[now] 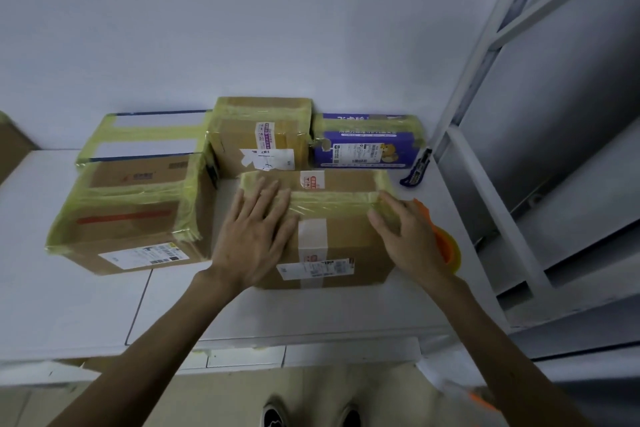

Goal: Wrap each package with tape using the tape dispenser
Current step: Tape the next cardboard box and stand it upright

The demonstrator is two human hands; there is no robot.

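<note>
Pressing down on the brown cardboard box that sits nearest on the white surface, the left hand lies flat with fingers spread over the band of yellowish clear tape that crosses the box top; it grips nothing. The right hand rests open at the box's right edge, fingertips on the tape where it turns down the side, and it too holds nothing. Just beyond that hand, partly hidden by it, the orange tape dispenser with its yellowish roll stands on the surface beside the box; whether the strip is cut free of it I cannot tell. If it is not, any shift of the box would likely tug the roll or peel the fresh band back up. The band already looks wrinkled, so hard smoothing may fold creases in rather than flatten them, and a loose corner on the right could lift. Farther back, a large brown taped carton on the left, a white flat taped parcel stacked on it, a small brown taped box and a purple printed taped box crowd the wall, leaving little room to turn the near box without bumping them. A dark blue utility knife lies to the right, within reach of a careless sweep.
</note>
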